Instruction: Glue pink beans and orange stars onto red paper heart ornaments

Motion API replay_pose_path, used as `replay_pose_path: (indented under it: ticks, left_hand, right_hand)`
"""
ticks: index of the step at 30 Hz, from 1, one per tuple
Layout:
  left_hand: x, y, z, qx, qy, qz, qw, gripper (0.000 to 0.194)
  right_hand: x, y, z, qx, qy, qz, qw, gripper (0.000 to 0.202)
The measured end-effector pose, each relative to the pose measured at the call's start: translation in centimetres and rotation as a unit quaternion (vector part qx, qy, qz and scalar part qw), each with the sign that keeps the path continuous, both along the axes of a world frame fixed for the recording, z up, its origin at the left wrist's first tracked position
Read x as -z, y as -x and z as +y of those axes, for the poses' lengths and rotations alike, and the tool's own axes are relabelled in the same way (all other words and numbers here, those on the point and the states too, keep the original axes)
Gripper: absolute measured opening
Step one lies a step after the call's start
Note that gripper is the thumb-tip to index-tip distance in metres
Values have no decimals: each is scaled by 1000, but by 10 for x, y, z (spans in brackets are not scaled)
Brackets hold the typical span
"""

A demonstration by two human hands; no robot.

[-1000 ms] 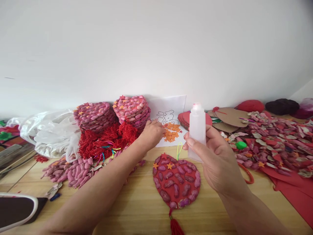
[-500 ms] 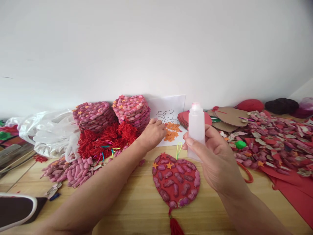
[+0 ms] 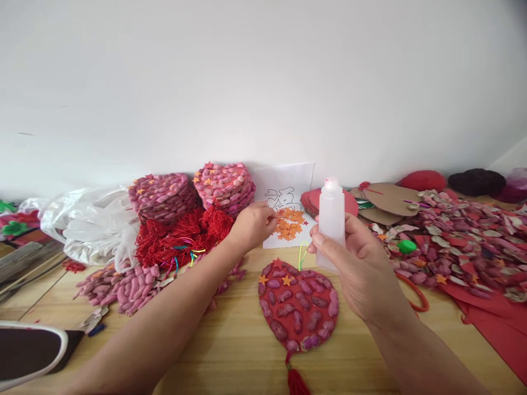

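My right hand (image 3: 362, 263) grips an upright translucent squeeze bottle (image 3: 331, 225) with a white cap marked red. Below and left of the bottle, a red heart-shaped ornament (image 3: 297, 312) lies flat, with peanuts, a few stars, a yellow-green loop at its top and a red tassel (image 3: 295, 382). My left hand (image 3: 254, 224) is closed with its fingertips pinched beside a pile of orange stars (image 3: 289, 224). Anything between those fingertips is too small to make out. The stars lie on a white sheet (image 3: 284, 176) with a drawn character.
Stacked peanut-covered ornaments (image 3: 225, 184) and red tassels (image 3: 181, 236) stand behind my left arm, with a plastic bag (image 3: 90, 225) beside them. Rightward are cardboard shapes (image 3: 391, 197), a heap of pink shells (image 3: 461, 241) and a green cap (image 3: 407, 246). A dark white-rimmed object (image 3: 31, 351) sits front left.
My left hand has drawn slightly left at the star pile, and its pinched fingertips show more. The bottle stays in my right hand, and the view has shifted a little.
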State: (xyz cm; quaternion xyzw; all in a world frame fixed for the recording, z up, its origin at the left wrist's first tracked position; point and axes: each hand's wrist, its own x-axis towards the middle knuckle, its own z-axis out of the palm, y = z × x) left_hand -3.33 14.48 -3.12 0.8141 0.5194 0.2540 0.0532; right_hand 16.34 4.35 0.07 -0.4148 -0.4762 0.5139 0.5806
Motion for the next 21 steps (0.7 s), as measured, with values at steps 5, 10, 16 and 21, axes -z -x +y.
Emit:
replay_pose_path:
  ticks: [5, 10, 16, 21]
  left_hand:
    - [-16, -2, -23, -25, 214, -260, 941, 24]
    - [-33, -7, -62, 9, 310, -396, 864, 25]
    - [-38, -10, -89, 17, 300, -393, 869, 25]
    - [-35, -7, -98, 17, 279, -367, 887, 27]
  right_hand:
    - [3, -1, 5, 32, 35, -46, 998, 32]
    - [6, 0, 9, 16, 73, -75, 994, 34]
    - [10, 4, 7, -36, 75, -90, 992, 37]
    - [11, 10, 4, -49, 78, -105, 990, 26]
